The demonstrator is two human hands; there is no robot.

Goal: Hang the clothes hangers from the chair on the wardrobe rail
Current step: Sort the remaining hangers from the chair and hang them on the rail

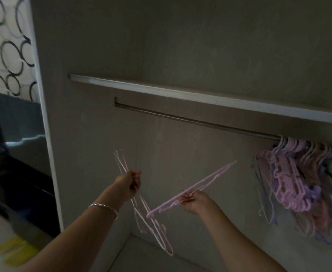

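Pink plastic, thin and smooth, is forming the single hanger (pixel 212 176) that the right hand (pixel 195 201) is pinching near its middle, and the person is angling it up towards the bare stretch of the round metal wardrobe rail (pixel 190 119), probably to hook it on. Meanwhile the left hand (pixel 129 183) is gripping a spare bundle of pale, wiry hangers (pixel 155 231) low and aside, seemingly keeping them from tangling. Pastel hung hangers (pixel 291 173) are already crowding the rail's right end beneath the white shelf (pixel 161 91); the chair is sitting out of view.
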